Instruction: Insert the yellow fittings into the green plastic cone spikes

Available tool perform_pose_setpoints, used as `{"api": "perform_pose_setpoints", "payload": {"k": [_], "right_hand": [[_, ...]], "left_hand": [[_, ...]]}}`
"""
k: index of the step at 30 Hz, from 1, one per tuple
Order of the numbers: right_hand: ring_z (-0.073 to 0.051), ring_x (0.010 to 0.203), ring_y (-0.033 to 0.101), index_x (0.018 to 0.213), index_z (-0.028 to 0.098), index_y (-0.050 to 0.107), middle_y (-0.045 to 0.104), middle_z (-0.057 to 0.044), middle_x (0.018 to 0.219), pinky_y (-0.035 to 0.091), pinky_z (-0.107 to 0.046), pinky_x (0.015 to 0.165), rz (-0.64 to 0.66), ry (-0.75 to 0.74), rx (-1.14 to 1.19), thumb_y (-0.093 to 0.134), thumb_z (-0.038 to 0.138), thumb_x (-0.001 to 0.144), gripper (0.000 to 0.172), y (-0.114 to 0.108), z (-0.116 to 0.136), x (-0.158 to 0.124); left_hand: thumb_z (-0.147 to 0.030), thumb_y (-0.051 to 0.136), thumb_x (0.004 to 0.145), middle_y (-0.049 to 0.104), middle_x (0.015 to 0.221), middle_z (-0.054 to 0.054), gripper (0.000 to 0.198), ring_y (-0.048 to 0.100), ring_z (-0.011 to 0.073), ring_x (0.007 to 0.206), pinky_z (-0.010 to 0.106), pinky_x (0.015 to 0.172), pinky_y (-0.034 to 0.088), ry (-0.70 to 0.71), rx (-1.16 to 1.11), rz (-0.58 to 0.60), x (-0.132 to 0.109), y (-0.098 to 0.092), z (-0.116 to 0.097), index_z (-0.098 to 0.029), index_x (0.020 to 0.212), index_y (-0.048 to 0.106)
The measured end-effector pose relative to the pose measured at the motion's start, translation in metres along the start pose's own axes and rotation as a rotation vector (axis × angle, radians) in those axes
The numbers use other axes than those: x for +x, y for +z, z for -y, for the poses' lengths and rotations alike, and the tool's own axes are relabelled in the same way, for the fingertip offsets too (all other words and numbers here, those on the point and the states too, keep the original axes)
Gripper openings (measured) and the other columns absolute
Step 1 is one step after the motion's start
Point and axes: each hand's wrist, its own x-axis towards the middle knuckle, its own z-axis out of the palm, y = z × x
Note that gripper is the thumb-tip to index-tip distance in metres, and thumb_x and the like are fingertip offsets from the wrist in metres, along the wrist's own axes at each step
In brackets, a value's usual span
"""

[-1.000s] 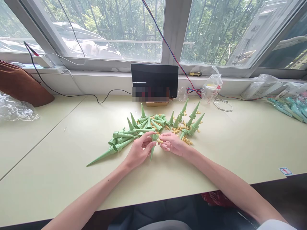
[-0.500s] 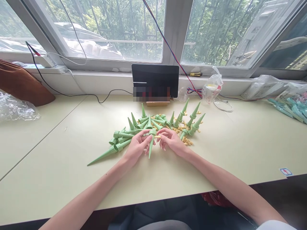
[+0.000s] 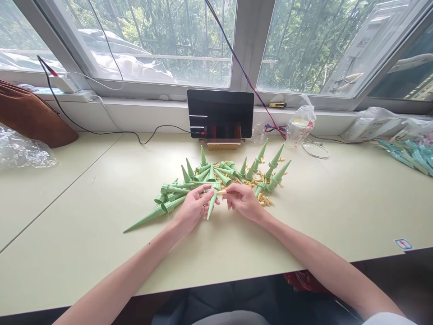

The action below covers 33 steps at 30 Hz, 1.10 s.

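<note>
A green plastic plant watering spike [image 3: 212, 205] is held in my left hand [image 3: 193, 206], its point tilted down towards me and its collar at the top. My right hand [image 3: 244, 201] pinches a small yellow tube [image 3: 222, 192] whose left end meets the spike just below the collar; I cannot tell if it is inserted. Left of and behind my hands lie several loose green spikes [image 3: 172, 188], some on their sides and some standing. Beyond my right hand stand spikes with yellow pieces in them [image 3: 278, 175], beside a heap of yellow tubes [image 3: 265, 200].
A black tablet [image 3: 220, 113] leans on a cardboard stand [image 3: 223, 146] at the back of the table. A white cable [image 3: 316, 150] and a bagged cup [image 3: 299, 128] are at back right. Clear plastic wrap [image 3: 25, 151] and a brown bag [image 3: 32, 115] lie at left.
The spike in my left hand has tilted, its point swinging slightly left and up. My right fingers have closed in around the yellow tube, which stays against the spike.
</note>
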Motion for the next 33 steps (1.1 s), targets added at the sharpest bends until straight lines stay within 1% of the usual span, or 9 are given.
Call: {"api": "perform_pose_setpoints", "payload": {"k": [5, 10, 15, 20, 24, 28, 30, 33], "right_hand": [[-0.011, 0.048, 0.058, 0.076, 0.020, 0.058, 0.061, 0.000, 0.069, 0.047, -0.026, 0.046, -0.011, -0.004, -0.007, 0.063, 0.048, 0.088, 0.031, -0.001, -0.003, 0.001], [-0.011, 0.047, 0.056, 0.073, 0.020, 0.055, 0.059, 0.001, 0.065, 0.046, -0.026, 0.045, -0.016, -0.021, -0.038, 0.061, 0.047, 0.089, 0.032, -0.001, -0.001, 0.000], [-0.011, 0.045, 0.056, 0.074, 0.020, 0.055, 0.058, 0.002, 0.062, 0.045, -0.025, 0.045, 0.005, 0.026, -0.037, 0.062, 0.048, 0.088, 0.032, 0.001, 0.001, -0.002], [-0.009, 0.042, 0.052, 0.073, 0.019, 0.055, 0.059, 0.002, 0.061, 0.042, -0.023, 0.042, 0.044, 0.097, 0.051, 0.064, 0.047, 0.088, 0.032, 0.003, 0.004, -0.002], [-0.009, 0.039, 0.051, 0.072, 0.019, 0.053, 0.059, 0.003, 0.059, 0.037, -0.021, 0.036, 0.055, 0.153, 0.164, 0.067, 0.047, 0.085, 0.034, 0.005, 0.011, -0.002], [-0.007, 0.039, 0.049, 0.071, 0.018, 0.053, 0.060, 0.003, 0.059, 0.036, -0.020, 0.036, 0.081, 0.197, 0.296, 0.071, 0.046, 0.082, 0.036, 0.007, 0.016, -0.002], [-0.006, 0.039, 0.048, 0.071, 0.018, 0.053, 0.060, 0.003, 0.061, 0.036, -0.020, 0.036, 0.099, 0.226, 0.365, 0.072, 0.046, 0.082, 0.036, 0.007, 0.014, -0.002], [-0.005, 0.039, 0.046, 0.072, 0.017, 0.054, 0.060, 0.003, 0.061, 0.035, -0.019, 0.036, 0.117, 0.276, 0.466, 0.074, 0.046, 0.080, 0.036, 0.007, 0.010, -0.002]], "left_hand": [[-0.047, 0.077, 0.077, 0.067, 0.070, 0.002, 0.057, 0.045, 0.0071, 0.044, 0.019, 0.039, 0.035, -0.001, 0.026, 0.014, 0.001, -0.002, 0.003, -0.014, 0.119, 0.056], [-0.049, 0.076, 0.078, 0.068, 0.072, 0.002, 0.063, 0.042, 0.0059, 0.043, 0.018, 0.037, 0.034, -0.006, 0.058, 0.012, 0.003, -0.002, 0.006, -0.014, 0.124, 0.052], [-0.051, 0.075, 0.077, 0.069, 0.074, 0.003, 0.064, 0.041, 0.0057, 0.042, 0.020, 0.039, 0.038, 0.019, 0.112, -0.013, 0.002, -0.002, 0.006, -0.014, 0.125, 0.052], [-0.051, 0.071, 0.081, 0.068, 0.076, 0.002, 0.059, 0.047, 0.0085, 0.045, 0.023, 0.042, 0.043, 0.147, 0.261, -0.034, 0.000, 0.000, 0.009, -0.016, 0.125, 0.054], [-0.048, 0.065, 0.086, 0.063, 0.072, 0.000, 0.050, 0.048, 0.0093, 0.044, 0.023, 0.041, 0.040, 0.242, 0.359, -0.056, -0.002, 0.002, 0.011, -0.018, 0.125, 0.054], [-0.044, 0.060, 0.091, 0.055, 0.065, -0.003, 0.041, 0.047, 0.0096, 0.046, 0.022, 0.044, 0.040, 0.330, 0.445, -0.080, -0.004, 0.001, 0.015, -0.020, 0.124, 0.055], [-0.042, 0.058, 0.092, 0.055, 0.066, -0.003, 0.037, 0.048, 0.0101, 0.048, 0.023, 0.047, 0.041, 0.382, 0.503, -0.096, -0.004, 0.000, 0.017, -0.022, 0.123, 0.055], [-0.040, 0.058, 0.093, 0.060, 0.070, -0.002, 0.033, 0.049, 0.0106, 0.049, 0.025, 0.051, 0.043, 0.463, 0.589, -0.135, -0.006, 0.001, 0.020, -0.023, 0.121, 0.054]]}}
